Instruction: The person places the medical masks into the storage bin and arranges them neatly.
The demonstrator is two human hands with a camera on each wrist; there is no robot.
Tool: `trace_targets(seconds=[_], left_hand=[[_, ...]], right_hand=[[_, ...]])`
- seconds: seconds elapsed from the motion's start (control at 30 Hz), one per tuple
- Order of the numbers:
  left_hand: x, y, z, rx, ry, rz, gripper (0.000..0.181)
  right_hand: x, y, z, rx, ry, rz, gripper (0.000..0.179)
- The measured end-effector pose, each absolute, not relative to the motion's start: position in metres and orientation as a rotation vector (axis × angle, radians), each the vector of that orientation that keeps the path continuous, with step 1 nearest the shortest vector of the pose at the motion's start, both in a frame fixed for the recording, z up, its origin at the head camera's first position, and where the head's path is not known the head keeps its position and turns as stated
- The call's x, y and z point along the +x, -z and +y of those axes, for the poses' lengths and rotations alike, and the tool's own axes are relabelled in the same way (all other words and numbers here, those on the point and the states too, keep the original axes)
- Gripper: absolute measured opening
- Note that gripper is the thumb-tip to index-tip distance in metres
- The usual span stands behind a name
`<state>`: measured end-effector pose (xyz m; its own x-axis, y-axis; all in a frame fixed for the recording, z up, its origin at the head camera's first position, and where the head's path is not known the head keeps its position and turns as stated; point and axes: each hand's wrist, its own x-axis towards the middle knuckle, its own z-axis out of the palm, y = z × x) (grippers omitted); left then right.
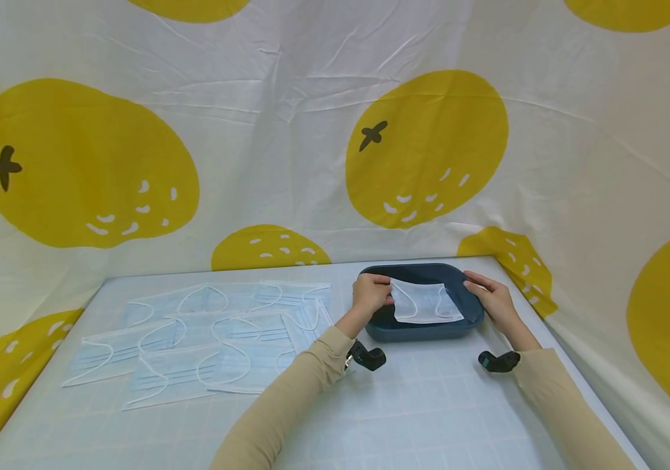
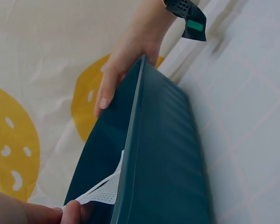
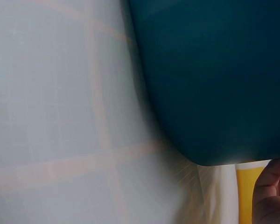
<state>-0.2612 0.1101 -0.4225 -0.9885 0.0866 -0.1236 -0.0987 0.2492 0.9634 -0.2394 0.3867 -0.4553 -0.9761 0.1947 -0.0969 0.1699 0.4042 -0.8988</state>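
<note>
A deep blue plastic basin (image 1: 423,334) stands at the back right of the table. My left hand (image 1: 370,294) reaches over its left end and pinches the edge of a pale blue face mask (image 1: 428,305). In the left wrist view, thumb and finger hold the white edge of that mask (image 2: 105,192), which dips inside the basin. At the right end my right hand (image 1: 494,305) grips the rim, thumb on the inner side. The right wrist view shows mostly the basin's wall (image 3: 214,84), with part of the right hand (image 3: 273,193) at the corner.
Several face masks (image 1: 194,329) with white ear loops lie spread and overlapping on the left of the table (image 1: 428,405). A white curtain (image 1: 311,163) with yellow fruit shapes hangs behind and beside the table. Dark wrist devices (image 1: 368,356) sit on both wrists.
</note>
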Motion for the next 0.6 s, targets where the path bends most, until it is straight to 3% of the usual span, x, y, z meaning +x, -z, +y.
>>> trace_targets(seconds=[0.6], left_hand=[[-0.259,0.4224,0.1008,0.08,-1.718,2.538,0.026]], right_hand=[[-0.2395,0.4562,0.3871,-0.339,-1.646,-2.616,0.06]])
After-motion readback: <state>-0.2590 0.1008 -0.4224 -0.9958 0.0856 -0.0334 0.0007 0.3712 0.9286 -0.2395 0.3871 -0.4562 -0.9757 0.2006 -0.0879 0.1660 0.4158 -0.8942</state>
